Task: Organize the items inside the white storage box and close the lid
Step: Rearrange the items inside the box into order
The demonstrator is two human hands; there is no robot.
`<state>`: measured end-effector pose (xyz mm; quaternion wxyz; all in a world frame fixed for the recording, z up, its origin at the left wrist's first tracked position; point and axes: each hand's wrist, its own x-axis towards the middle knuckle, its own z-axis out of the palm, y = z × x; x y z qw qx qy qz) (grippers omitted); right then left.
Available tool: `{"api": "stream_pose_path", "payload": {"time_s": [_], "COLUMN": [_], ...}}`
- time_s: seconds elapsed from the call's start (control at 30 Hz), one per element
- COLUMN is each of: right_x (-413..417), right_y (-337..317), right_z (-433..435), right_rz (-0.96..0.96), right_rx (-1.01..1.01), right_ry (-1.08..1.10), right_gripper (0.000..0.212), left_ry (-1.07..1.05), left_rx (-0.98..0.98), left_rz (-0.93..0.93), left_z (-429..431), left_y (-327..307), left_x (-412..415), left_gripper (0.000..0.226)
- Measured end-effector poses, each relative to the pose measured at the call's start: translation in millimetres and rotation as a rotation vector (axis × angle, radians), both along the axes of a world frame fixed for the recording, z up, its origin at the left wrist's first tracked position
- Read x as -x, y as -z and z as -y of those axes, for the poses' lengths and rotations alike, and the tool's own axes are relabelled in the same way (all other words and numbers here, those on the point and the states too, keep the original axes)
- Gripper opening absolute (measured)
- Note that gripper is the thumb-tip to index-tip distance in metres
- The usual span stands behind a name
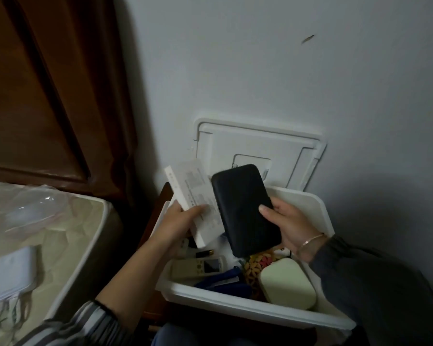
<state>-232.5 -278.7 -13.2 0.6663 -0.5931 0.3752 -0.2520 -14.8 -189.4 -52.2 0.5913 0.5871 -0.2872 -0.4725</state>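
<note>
The white storage box (235, 305) is sitting low in front of the person, against the grey wall (285, 71) and just beside the bed (68, 236). Its lid (250, 143) is off and is leaning upright against the wall behind the box.

The left hand (178, 228) is holding a flat white carton (194, 193) above the box's left side; its grip is clamped on the carton's lower half, with the thumb lying across the printed face. The right hand (290, 226) is holding a black rounded case (245, 211) above the middle of the box, its grip closed round the case's right edge with the thumb pressing on the front. The case is overlapping the right edge of the carton. A thin bracelet (310, 240) is showing on the right wrist, above a dark sleeve (375, 283); the left arm is wearing a striped sleeve (90, 323).

Inside the box, a pale remote control (198, 267) is lying along the left side, a small black-and-gold tube (205, 253) is lying just behind it, a blue item (223, 280) is resting in the middle, a flowered item (255, 263) is showing under the black case, and a pale green oval case (285, 283) is filling the near right corner.

On the bed, a white device (13, 273) with a cable and some clear plastic wrap (30, 206) are lying well apart from the box. A dark wooden headboard (35, 96) is standing behind the bed.
</note>
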Motion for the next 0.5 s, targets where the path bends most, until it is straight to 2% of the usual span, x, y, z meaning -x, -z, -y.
{"api": "stream_pose_path", "payload": {"time_s": [0.07,0.13,0.17,0.23,0.27,0.33,0.4,0.5], "right_x": [-15,-31,-36,-41,-40,-32,-17,8], "right_y": [0,5,11,24,28,33,39,61], "right_z": [-2,-4,-3,7,13,25,41,60], "right_rz": [0.112,0.1,0.009,-0.346,-0.47,-0.483,-0.545,-1.034], "right_rx": [-0.077,-0.047,0.045,0.315,0.38,0.377,0.483,0.685], "right_ry": [0.084,0.118,0.1,0.0,-0.047,-0.066,-0.053,-0.329], "right_gripper": [0.02,0.018,0.02,0.032,0.039,0.045,0.044,0.056], "left_ry": [0.191,0.314,0.329,0.287,0.248,0.169,0.119,0.075], "left_rx": [-0.024,-0.032,-0.036,-0.034,-0.039,-0.061,-0.066,-0.067], "left_rz": [-0.086,-0.18,-0.189,-0.196,-0.21,-0.249,-0.267,-0.237], "left_z": [7,11,13,14,13,10,6,1], "left_y": [1,3,4,10,13,21,25,23], "left_x": [10,17,20,25,27,28,23,9], "left_gripper": [0.043,0.06,0.065,0.067,0.067,0.066,0.064,0.071]}}
